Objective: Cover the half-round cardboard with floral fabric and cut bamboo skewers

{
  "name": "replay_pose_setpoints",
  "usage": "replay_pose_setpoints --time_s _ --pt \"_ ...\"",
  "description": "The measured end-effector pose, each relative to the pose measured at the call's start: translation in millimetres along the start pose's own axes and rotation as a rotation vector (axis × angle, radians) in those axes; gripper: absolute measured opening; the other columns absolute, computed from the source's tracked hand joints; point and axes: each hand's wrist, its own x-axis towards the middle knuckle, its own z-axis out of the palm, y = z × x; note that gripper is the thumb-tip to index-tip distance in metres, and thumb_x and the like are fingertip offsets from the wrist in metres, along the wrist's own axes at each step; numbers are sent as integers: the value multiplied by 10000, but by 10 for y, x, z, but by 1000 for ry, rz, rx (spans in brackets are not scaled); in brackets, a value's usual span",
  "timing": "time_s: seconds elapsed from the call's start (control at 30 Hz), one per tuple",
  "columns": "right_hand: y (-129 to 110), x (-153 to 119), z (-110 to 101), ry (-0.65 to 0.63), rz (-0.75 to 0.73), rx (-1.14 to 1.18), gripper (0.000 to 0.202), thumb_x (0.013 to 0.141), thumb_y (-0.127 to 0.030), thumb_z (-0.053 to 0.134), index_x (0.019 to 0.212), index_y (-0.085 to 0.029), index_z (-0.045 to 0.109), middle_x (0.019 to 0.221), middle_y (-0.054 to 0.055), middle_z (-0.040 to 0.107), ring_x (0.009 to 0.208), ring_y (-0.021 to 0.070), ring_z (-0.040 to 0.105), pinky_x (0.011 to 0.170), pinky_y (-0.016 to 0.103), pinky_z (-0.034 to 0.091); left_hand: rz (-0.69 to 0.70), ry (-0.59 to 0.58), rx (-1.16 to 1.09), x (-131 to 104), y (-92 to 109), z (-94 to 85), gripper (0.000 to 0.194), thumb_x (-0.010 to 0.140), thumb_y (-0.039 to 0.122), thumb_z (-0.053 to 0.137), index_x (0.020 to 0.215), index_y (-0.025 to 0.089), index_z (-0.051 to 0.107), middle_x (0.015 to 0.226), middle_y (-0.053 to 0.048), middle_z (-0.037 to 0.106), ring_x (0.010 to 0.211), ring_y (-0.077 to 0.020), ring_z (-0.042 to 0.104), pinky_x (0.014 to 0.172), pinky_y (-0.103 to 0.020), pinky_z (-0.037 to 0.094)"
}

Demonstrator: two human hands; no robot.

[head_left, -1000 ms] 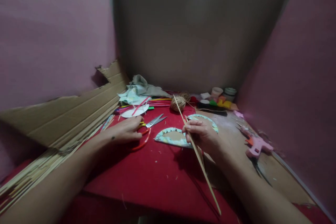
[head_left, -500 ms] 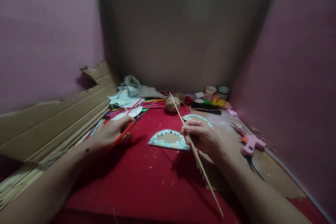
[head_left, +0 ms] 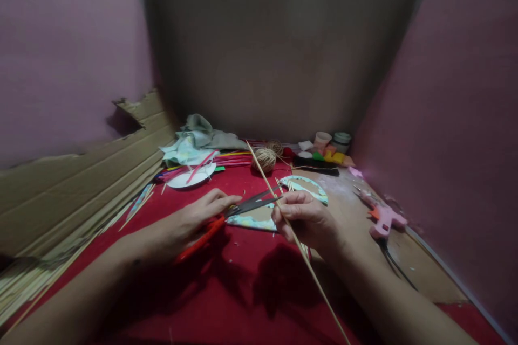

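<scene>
My left hand [head_left: 198, 221] grips the orange-handled scissors [head_left: 251, 205], whose blades are parted around a thin wooden stick [head_left: 315, 275]. My right hand [head_left: 303, 218] pinches this long stick, which slants from the upper left to the bottom edge, along with several shorter sticks beneath. Partly behind the blades and my right fingers lies a half-round cardboard piece [head_left: 251, 223] edged with light blue patterned fabric. A second fabric-edged piece [head_left: 319, 192] rests just beyond my right hand.
Crumpled fabric [head_left: 190, 145], a white disc [head_left: 190, 177] and twine balls [head_left: 264, 160] lie at the back. A pink glue gun [head_left: 386, 218] is on the right, near small tubs [head_left: 342, 141]. Torn cardboard [head_left: 81, 183] and sticks line the left side.
My left hand has brought the scissors rightward to the long stick, and their blades have opened around it. The long stick's upper end has shifted left in my right hand.
</scene>
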Motion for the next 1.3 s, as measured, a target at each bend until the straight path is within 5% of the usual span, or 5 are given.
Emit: replay_pose_setpoints --time_s 0.1,0.67,0.87,1.07,1.3 --pt "31 -5 26 -4 20 33 165 666 -267 678 664 -102 689 420 13 578 353 65 490 390 164 308 0 -112 -88 5 65 -38 479 945 306 387 1420 282 331 1202 -96 476 972 -195 528 918 -324 435" --pt "12 8 157 -42 67 -78 142 656 -268 664 613 -132 665 412 -1 559 347 74 460 390 200 318 59 -134 -88 -25 136 -26 424 962 269 366 1384 304 391 1074 -55 569 908 -184 562 841 -283 446" --pt "62 39 157 -11 52 -45 129 652 -257 660 599 -140 663 398 -4 547 344 63 438 401 202 293 73 -85 -70 -26 54 59 406 904 278 502 1307 276 452 1098 -42 613 908 -185 587 800 -272 450" --pt "108 74 164 10 57 -69 139 647 -267 659 599 -137 681 387 -2 535 346 68 425 402 211 282 35 -76 55 -67 -33 144 240 850 183 496 1084 219 531 823 4 601 655 -126 535 618 -234 409" --pt "54 118 46 9 133 -121 191 622 -308 697 652 -120 679 472 17 577 381 76 457 390 203 273 77 -13 15 -60 -104 123 116 825 162 489 927 181 542 725 8 570 596 -104 501 565 -211 371"
